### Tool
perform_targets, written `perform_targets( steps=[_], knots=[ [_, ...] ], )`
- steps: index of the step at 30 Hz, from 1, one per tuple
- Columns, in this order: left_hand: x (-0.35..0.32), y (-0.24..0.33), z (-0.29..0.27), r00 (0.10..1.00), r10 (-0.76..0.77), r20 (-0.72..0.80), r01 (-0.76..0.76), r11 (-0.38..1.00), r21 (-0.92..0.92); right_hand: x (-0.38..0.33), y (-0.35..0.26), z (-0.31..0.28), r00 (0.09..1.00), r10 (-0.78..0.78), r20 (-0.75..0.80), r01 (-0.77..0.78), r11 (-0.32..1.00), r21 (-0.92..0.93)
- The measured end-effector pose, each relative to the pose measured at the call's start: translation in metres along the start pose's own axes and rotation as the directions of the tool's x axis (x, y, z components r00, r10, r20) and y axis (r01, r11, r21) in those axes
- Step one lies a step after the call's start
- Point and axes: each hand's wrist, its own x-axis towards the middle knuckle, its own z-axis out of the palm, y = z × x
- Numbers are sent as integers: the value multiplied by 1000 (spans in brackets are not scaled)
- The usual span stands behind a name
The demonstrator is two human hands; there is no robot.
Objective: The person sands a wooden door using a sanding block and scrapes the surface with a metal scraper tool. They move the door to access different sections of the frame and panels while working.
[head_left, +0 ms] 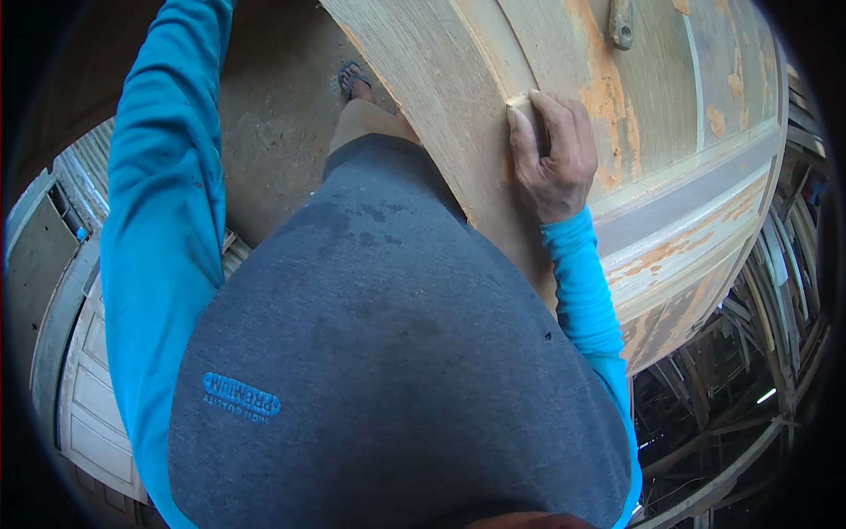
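A large wooden door panel (652,115), patched with orange-brown filler, lies to my right, its near edge against my body. My right hand (560,159) rests on it. The thumb and fingers are closed around the end of a pale wooden strip (493,44), which runs from them up past the top of the view. Beyond that hand, a worn wooden handle (621,25) with a hole in its end lies on the panel. My left arm (167,176), in a blue sleeve, reaches up along the left side; its hand is outside the view.
Bare brown floor (273,115) shows between my left arm and the panel, with a sandaled foot (354,81) on it. Pale panelled doors (92,388) stand at the left. Many loose wood pieces (749,309) are piled at the right beyond the panel.
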Motion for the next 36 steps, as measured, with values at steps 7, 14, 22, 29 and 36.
perform_targets(
  steps=[7, 14, 22, 29, 36],
  knots=[
    [5, -16, 1, 989, 29, -144, -6, 987, 158, -30, 14, -15, 997, 58, 45, -62, 992, 106],
    [8, -19, 10, 992, 83, -90, -71, 990, 122, 141, 1, 85, 955, -227, -189, 236, 972, 22],
    [-9, -20, 1, 971, 142, -191, -119, 985, 129, 59, 5, 36, 997, -54, -62, 61, 991, 120],
    [-24, 1, 0, 992, 105, -67, -100, 992, 73, 240, -16, 127, 956, -229, -183, 247, 966, 80],
    [-37, 11, -7, 989, 137, -61, -130, 985, 112, 138, -7, 62, 997, -54, 52, 49, 994, 97]
  ],
)
